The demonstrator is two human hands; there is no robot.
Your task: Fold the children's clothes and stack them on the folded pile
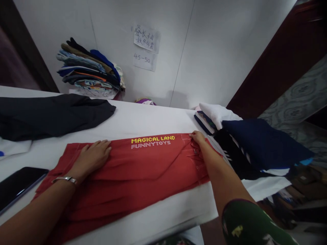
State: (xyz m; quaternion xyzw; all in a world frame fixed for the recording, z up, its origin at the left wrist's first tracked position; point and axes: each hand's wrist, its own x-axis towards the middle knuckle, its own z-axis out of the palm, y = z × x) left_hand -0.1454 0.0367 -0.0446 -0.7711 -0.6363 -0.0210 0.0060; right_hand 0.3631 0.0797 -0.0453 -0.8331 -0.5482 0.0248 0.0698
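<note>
Red shorts or trousers (153,170) lie spread sideways on the white table, with "MAGICAL LAND FUNNYTOYS" printed along the far side and a drawstring waist at the right. My left hand (95,154) rests flat on the red cloth near the leg end, fingers stretched out; a metal bracelet (65,179) circles that wrist. At the far corner of the waistband, my right hand (198,137) pinches the fabric between thumb and fingers. The lower left part of the red garment runs behind my left forearm.
A dark garment (56,114) lies at the back left, a black phone (20,183) at the left edge. Folded clothes (265,143) are piled at the right. Against the wall stands a clothes stack (89,68); paper notes (146,47) hang above the white table (143,119).
</note>
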